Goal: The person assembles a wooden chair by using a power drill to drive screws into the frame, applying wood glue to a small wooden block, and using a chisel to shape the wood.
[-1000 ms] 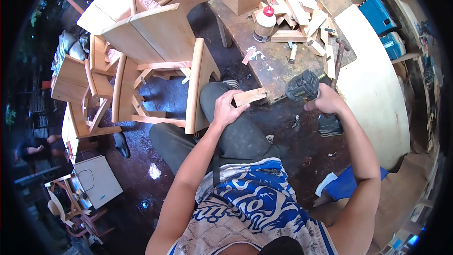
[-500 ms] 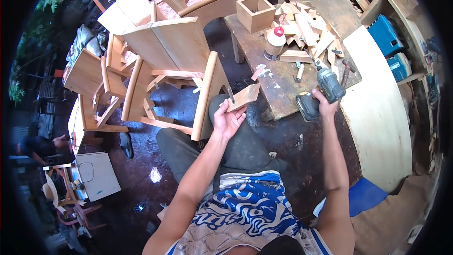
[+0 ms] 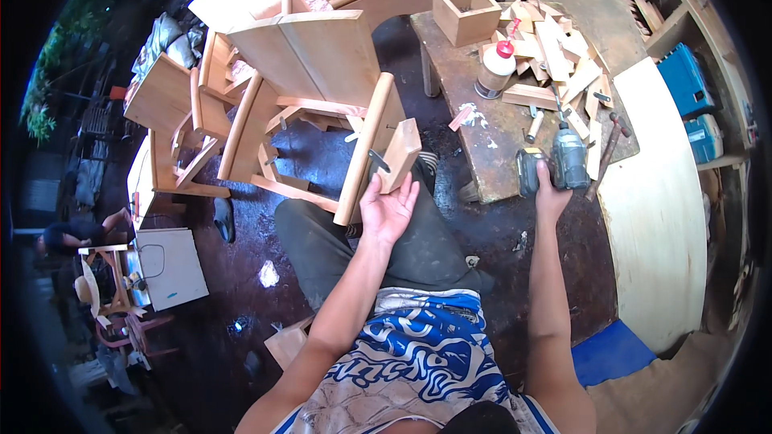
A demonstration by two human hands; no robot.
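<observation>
My left hand [image 3: 388,213] is palm up, its thumb and fingers around the lower end of a small wooden block [image 3: 401,151]. The block stands tilted beside the near right side piece of a wooden chair frame [image 3: 371,141]; whether they touch I cannot tell. A short dark rod [image 3: 379,161] shows against the block's near side. My right hand [image 3: 552,197] grips a cordless drill [image 3: 570,159], its bit pointing away from me, over the front right part of the workbench [image 3: 482,157]. The drill's battery [image 3: 528,172] is left of the hand.
The bench holds a glue bottle [image 3: 494,74] with a red cap, a wooden box [image 3: 465,22], several offcuts [image 3: 553,48] and a hammer [image 3: 609,145]. More chairs [image 3: 165,104] stand left. A pale board [image 3: 655,225] and blue tool cases [image 3: 685,80] are right. Another person [image 3: 76,235] is far left.
The wooden block has turned from nearly flat to upright and is closer to the chair side. The drill has swung from pointing up-left to nearly straight ahead. The view has shifted slightly.
</observation>
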